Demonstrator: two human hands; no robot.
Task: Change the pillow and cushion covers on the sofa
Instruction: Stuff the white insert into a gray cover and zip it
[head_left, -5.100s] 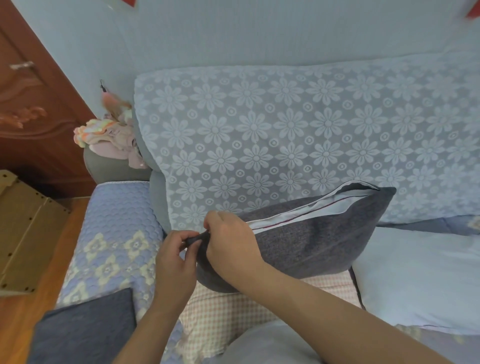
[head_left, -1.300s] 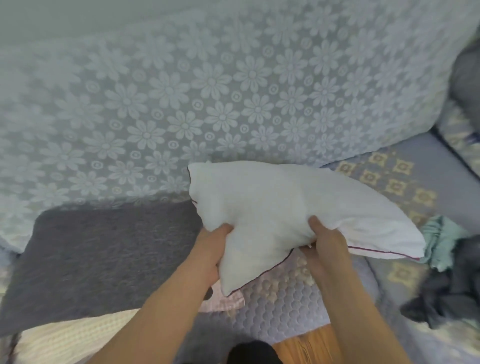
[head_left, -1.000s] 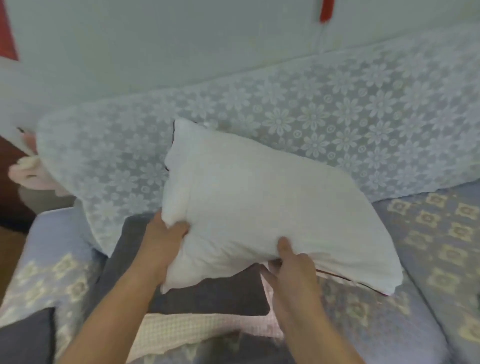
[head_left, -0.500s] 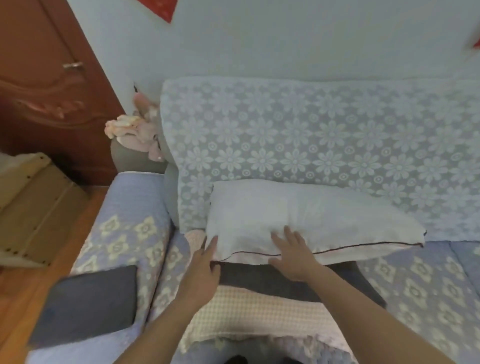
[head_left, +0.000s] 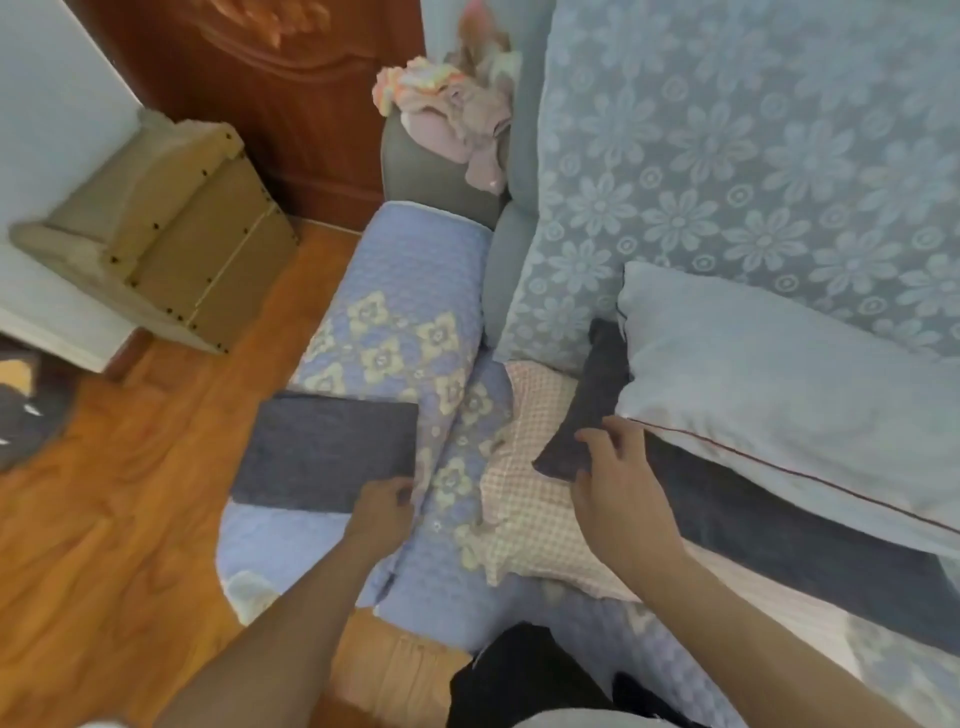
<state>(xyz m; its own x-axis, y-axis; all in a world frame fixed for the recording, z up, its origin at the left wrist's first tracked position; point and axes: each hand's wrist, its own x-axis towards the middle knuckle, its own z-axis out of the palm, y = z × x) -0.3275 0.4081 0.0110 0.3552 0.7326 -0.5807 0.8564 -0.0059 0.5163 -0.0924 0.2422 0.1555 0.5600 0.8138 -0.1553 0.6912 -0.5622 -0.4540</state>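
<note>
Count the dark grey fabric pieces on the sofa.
2: a folded grey piece on the sofa arm, at the left hand; an empty grey cover under the white pillow, at the right hand. Others may be hidden.

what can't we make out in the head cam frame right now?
- Left hand: fingertips curl at the folded grey cover's edge; whether it grips it is hidden by the hand.
- Right hand: blurred; hold on the flat grey cover unclear.
- Flat grey cover: mostly under the white pillow.
- White pillow: cut off by the right edge.
</note>
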